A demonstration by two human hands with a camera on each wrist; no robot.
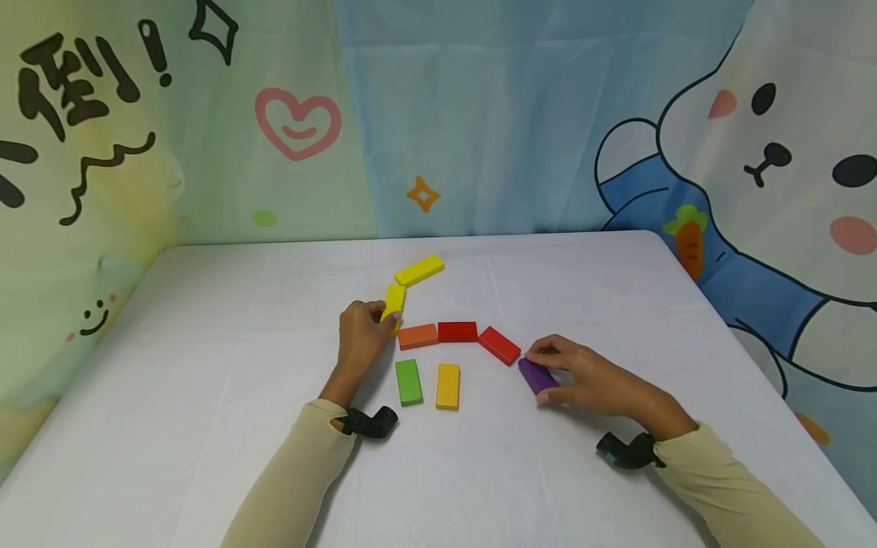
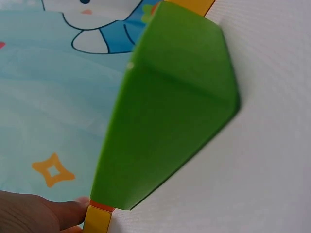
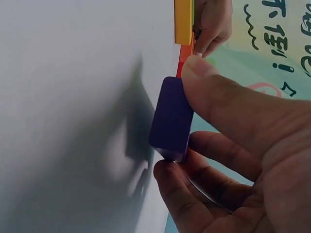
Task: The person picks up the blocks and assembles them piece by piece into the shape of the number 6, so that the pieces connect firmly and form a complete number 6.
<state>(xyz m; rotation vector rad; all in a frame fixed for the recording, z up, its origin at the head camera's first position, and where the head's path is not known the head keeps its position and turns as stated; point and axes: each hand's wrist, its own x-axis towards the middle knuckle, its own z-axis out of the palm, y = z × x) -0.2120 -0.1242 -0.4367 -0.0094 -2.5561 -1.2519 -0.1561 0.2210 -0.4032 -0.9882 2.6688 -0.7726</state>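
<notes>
— Your left sleeve (image 1: 288, 479) and right sleeve (image 1: 736, 487) came nearest the camera. What lay just past them on the white table (image 1: 226, 365)?

— Green block (image 1: 409, 382) and amber block (image 1: 448, 387), side by side with a gap between them, both apart from the bent row beyond. I judged those two left over, not yet joined to it.

— And the purple block (image 1: 537, 376)?

— Your right hand (image 1: 589, 378) pinched it between thumb and fingers, just beside the outer end of the slanted red block (image 1: 499, 345). I couldn't tell whether the two touched, or whether the purple one rested on the table, so I counted that placing as unfinished.

— How much of the row seemed done?

— Most of it, by my reading. Leftward from the slanted one, the straight red block (image 1: 457, 332) and the orange block (image 1: 418, 336) ran end to end, with neither hand on them. Your left hand (image 1: 363, 336), well apart from your right, gripped the near yellow block (image 1: 394, 298) beside the orange end; that joint looked unsettled. Farther on, the far yellow block (image 1: 419, 270) angled off to the right, before the printed backdrop (image 1: 466, 99).
</notes>
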